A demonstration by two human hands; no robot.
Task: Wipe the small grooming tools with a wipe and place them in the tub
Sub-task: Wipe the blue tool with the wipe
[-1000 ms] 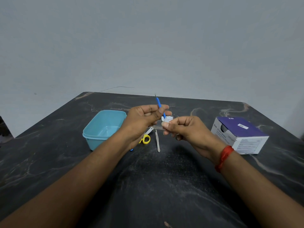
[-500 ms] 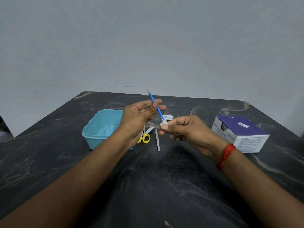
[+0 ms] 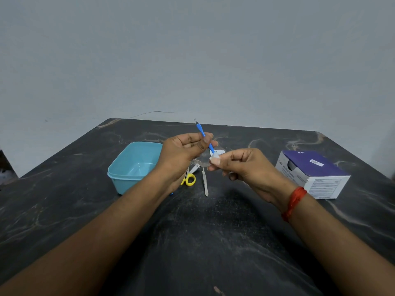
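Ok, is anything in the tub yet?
Empty, as far as shows: the tub floor is bare, though the left hand hides its right edge. The blue tool is held outside it.

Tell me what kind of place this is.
Likely a makeshift grooming workstation in a plain room: a dark marble-patterned table against a bare grey wall, a purple-and-white cardboard box, and yellow-handled scissors beside a light blue plastic tub.

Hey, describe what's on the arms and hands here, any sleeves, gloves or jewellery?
No sleeves show: the left forearm and right forearm are bare. The left hand and right hand wear no gloves, and I see no rings. The one thing worn is a red thread band round the right wrist.
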